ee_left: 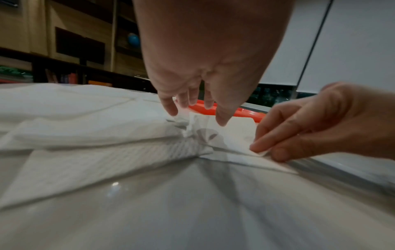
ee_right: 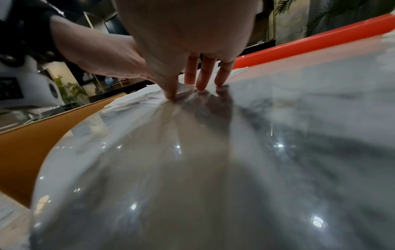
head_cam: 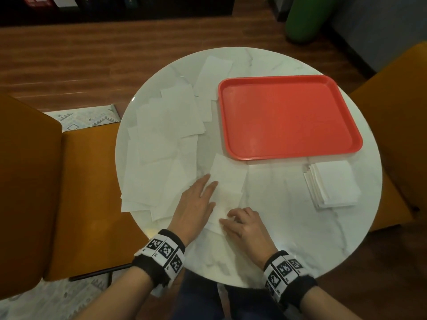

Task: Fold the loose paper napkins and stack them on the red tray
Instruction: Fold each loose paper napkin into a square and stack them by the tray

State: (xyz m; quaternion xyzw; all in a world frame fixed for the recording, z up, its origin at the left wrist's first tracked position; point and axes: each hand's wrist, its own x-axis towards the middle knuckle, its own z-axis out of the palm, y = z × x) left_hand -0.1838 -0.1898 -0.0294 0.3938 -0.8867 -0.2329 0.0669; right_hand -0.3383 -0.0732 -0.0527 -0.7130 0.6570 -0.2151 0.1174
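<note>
1 folded stack (head_cam: pixel 332 184) sits lower right, off the empty red tray (head_cam: pixel 288 116); loose napkins (head_cam: pixel 161 139) fill the left. Left hand (head_cam: pixel 196 204) presses flat on the centre napkin (head_cam: pixel 227 181); right hand (head_cam: pixel 242 225) pinches its near edge.

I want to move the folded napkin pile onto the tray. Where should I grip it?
Grip the folded napkin pile by its two side edges, hands coming from the near table edge; it is a squared stack with slightly fanned left edges, so squeezing both sides probably keeps it together.
</note>
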